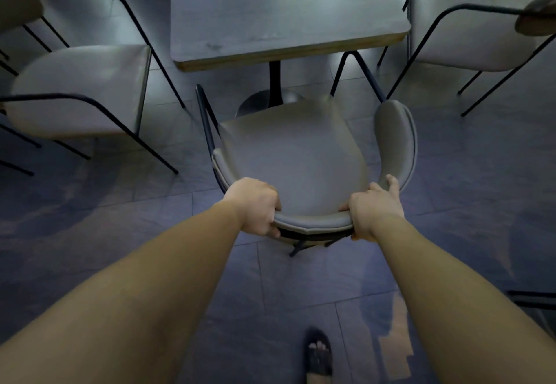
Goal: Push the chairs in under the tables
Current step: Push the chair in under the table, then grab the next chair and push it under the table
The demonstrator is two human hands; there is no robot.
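A grey padded chair (288,155) with a curved backrest and black metal legs stands in front of me, facing a grey square table (279,13) on a black pedestal. The seat's front edge lies just short of the table's near edge. My left hand (255,206) is closed over the left part of the backrest rim. My right hand (374,206) grips the rim's right part, thumb pointing up along the curve. Both arms are stretched forward.
A matching grey chair (81,89) stands to the left of the table, another (469,31) to the right. The floor is dark tile. My sandalled foot (319,356) shows at the bottom.
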